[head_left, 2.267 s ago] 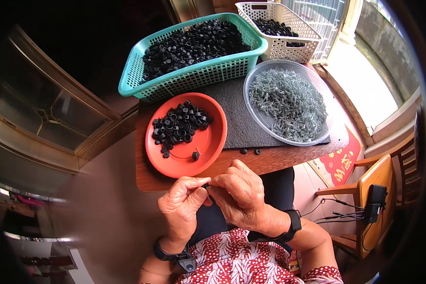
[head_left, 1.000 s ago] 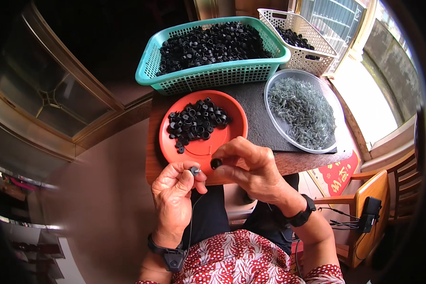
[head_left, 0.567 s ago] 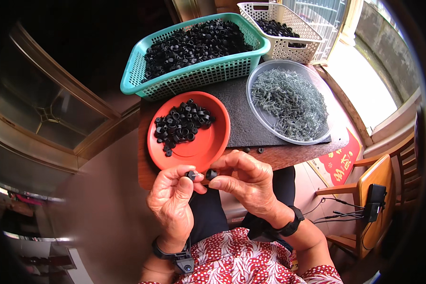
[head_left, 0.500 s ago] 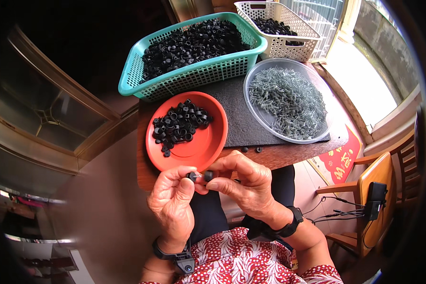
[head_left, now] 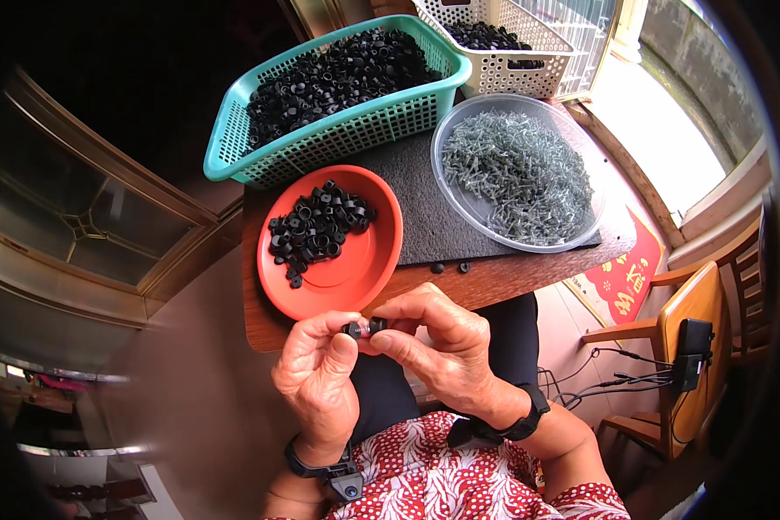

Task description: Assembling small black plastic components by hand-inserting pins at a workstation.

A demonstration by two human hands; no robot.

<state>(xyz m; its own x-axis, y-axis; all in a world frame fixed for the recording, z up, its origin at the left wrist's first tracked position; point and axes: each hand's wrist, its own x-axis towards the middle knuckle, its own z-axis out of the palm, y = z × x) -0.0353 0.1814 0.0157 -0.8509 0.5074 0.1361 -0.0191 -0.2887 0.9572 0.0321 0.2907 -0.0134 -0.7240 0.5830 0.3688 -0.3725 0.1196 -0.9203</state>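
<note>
A home piecework corner: small wooden table (head_left: 511, 276), baskets of black parts (head_left: 338, 74), glazed cabinet (head_left: 78, 225), window.

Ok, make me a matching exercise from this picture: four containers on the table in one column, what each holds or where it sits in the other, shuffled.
1. teal basket
2. red bowl
3. clear dish
4. white basket

A. grey metal screws
B. a small heap of black caps, nearest the hands
C. far right corner, by the window
D. heaped full of black caps

Pairs: 1-D, 2-B, 3-A, 4-C
</note>
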